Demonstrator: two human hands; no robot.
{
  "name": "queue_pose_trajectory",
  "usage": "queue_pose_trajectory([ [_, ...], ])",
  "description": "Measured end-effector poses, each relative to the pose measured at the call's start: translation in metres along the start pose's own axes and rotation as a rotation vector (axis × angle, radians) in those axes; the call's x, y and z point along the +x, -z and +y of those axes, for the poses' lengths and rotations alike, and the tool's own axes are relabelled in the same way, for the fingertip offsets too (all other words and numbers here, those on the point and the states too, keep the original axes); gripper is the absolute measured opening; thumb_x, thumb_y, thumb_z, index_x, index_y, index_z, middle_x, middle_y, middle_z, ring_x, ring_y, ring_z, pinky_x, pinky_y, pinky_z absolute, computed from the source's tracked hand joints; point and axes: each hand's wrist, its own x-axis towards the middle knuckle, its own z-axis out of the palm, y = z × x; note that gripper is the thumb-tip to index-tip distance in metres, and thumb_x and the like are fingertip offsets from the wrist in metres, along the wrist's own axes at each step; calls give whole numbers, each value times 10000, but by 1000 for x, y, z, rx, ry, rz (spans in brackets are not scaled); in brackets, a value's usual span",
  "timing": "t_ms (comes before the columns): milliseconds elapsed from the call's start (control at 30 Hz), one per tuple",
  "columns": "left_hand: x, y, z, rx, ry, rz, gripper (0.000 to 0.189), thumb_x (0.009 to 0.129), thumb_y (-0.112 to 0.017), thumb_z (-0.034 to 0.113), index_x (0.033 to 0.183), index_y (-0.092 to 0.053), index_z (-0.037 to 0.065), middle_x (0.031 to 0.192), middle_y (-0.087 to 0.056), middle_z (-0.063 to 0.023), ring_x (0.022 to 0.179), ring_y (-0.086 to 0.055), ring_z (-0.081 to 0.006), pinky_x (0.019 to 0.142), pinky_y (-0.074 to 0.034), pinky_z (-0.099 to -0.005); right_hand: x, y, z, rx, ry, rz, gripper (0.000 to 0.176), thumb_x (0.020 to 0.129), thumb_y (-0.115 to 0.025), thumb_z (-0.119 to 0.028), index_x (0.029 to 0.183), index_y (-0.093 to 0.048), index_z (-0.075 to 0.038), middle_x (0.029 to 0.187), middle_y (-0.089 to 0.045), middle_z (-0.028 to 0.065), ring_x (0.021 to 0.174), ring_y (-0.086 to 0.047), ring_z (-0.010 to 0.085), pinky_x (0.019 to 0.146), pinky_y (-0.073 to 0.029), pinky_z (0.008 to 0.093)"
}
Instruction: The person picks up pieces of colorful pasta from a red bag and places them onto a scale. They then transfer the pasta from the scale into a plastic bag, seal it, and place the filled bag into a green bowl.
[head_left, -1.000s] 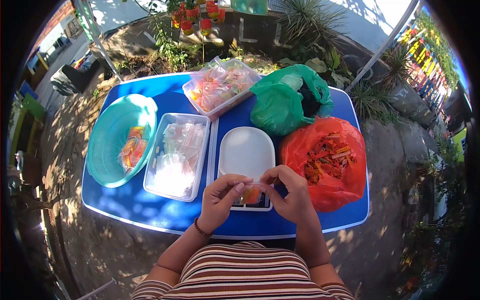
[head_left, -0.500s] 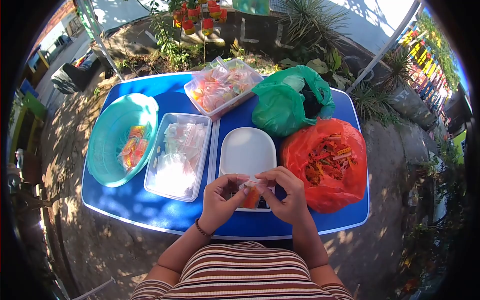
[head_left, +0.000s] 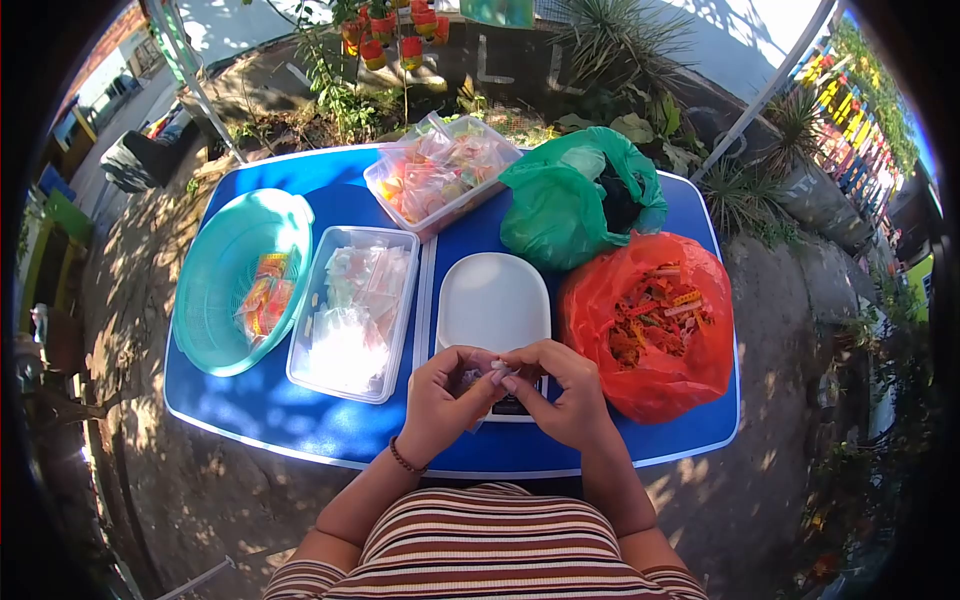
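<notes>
Our left hand and right hand pinch together on a small plastic packet, mostly hidden, midway between them, over the near edge of the white scale.

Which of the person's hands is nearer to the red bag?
Right. The right hand is just beside the red bag; the left hand is farther away, beyond the right hand.

Brown-and-cream striped short-sleeved top, dark beaded bracelet on left wrist
</notes>
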Motion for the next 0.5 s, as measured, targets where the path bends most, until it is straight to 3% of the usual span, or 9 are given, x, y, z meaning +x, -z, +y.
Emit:
queue_pose_trajectory([
  [133,-1,-4,3,144,-77,29,302,959,-719,50,1222,-595,-31,967,-732,-88,805,-691,-76,696,-561,-198,-1,3,-4,27,-50,-6,236,865,-771,-8,1098,-730,-4,948,-718,94,794,-699,177,702,-556,284],
  [267,1,-12,0,117,-94,38,349,947,-732,35,1254,-583,-38,1006,-744,-124,896,-729,-124,783,-599,-229,-6,7,1,-37,-34,-7,202,873,-758,-1,1074,-733,-3,925,-714,104,783,-699,189,694,-553,291],
  [367,5,-18,0,103,-86,25,282,955,-715,16,1216,-628,-49,1043,-749,-142,946,-739,-153,831,-606,-247,-7,14,-2,-145,24,86,185,866,-754,6,1049,-735,3,913,-711,111,762,-695,206,694,-556,306],
  [500,14,-22,-5,180,-155,-8,172,955,-703,-3,1122,-723,-32,1081,-751,-129,961,-738,-166,843,-602,-260,-8,38,3,-417,47,418,197,853,-758,0,1049,-734,0,946,-707,127,800,-693,241,698,-552,302],
])
